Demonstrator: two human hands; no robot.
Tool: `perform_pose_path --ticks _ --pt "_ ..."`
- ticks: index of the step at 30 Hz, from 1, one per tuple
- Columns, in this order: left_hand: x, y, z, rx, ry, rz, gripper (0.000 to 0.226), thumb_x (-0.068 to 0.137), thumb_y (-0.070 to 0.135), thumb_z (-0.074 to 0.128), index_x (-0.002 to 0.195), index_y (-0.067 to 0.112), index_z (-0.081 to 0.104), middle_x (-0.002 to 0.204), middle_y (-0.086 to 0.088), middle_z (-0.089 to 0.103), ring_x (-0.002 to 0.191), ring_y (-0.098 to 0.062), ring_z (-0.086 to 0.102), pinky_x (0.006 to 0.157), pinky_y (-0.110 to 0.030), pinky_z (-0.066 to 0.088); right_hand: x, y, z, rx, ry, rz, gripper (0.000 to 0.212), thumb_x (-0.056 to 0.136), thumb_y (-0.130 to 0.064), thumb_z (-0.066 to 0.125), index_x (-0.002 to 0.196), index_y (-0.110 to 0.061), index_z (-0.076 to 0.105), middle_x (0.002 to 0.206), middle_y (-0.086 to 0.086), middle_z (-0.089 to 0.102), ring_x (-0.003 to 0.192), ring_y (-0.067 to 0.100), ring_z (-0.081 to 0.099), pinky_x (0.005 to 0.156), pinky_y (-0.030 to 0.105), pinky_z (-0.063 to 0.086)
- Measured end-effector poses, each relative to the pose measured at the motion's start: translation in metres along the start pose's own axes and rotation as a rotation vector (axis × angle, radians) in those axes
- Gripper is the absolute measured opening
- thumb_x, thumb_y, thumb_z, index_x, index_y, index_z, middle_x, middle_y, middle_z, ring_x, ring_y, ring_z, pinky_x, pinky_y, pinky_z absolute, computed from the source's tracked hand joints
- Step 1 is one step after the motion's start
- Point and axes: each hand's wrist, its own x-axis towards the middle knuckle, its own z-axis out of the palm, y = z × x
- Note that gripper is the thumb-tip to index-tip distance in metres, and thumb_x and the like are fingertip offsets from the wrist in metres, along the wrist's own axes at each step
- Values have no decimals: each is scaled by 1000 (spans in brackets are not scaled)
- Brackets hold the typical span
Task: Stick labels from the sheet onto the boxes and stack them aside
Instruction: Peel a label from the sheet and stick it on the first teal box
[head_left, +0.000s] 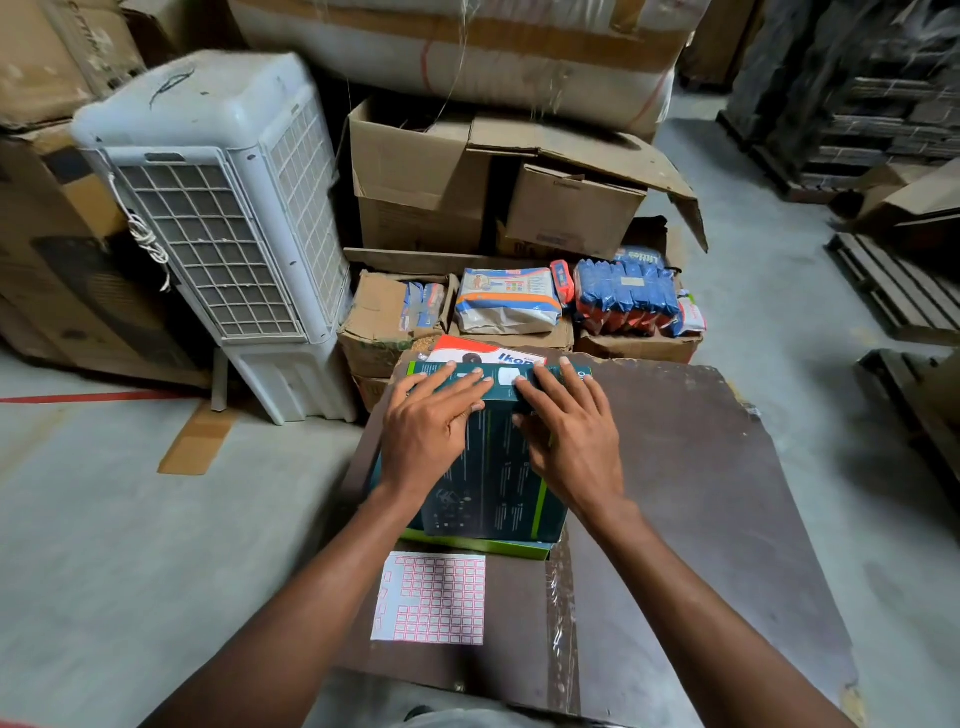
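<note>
A dark teal box (493, 467) with green edges lies on top of a stack on the brown board (701, 493). My left hand (431, 426) lies flat on its left half, fingers spread toward the far edge. My right hand (566, 431) lies flat on its right half, fingertips pressing beside a small white label (506, 375) near the far edge. A white and red box (483, 356) peeks out behind the teal one. The label sheet (431, 597), white with rows of pink-edged stickers, lies on the board near me.
A white air cooler (218, 218) stands at the left. Cardboard cartons (415, 182) and packets of goods (623, 291) fill the space behind the board. Wooden pallets (893, 291) lie on the grey floor at right.
</note>
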Motion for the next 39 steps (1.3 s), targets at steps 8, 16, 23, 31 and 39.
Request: perform_pose_path --ticks 8,16,23,31,39 --pt "4 -1 -10 44 -35 27 48 96 35 69 142 28 59 138 7 64 133 -16 56 104 -40 46 3 2 11 16 71 -10 59 90 -29 75 145 -34 55 148 -5 56 139 27 50 113 49 41" --pt "10 -2 -6 150 -142 67 42 103 47 47 143 38 56 145 7 58 142 -22 47 109 -45 37 1 0 12 42 80 -17 67 84 -21 79 146 -31 55 149 -2 56 141 29 47 115 50 37" --pt "8 -3 -4 19 -76 13 33 97 46 60 128 37 69 134 8 65 135 -22 54 106 -43 40 -47 -31 26 159 296 -33 36 92 -23 63 127 -15 70 134 12 61 131 36 47 111 50 36" --pt "16 -5 -1 -14 -69 -15 31 95 47 63 124 39 71 130 9 68 132 -21 57 103 -39 39 -122 -72 119 483 -489 346 17 87 -7 60 93 -21 67 92 -3 66 83 16 57 68 30 45" --pt "16 -10 4 -38 -34 6 29 95 48 66 122 39 72 130 11 68 132 -19 57 98 -39 40 -154 -134 216 497 -936 487 16 80 -6 53 77 -21 60 90 11 69 84 31 66 66 27 36"
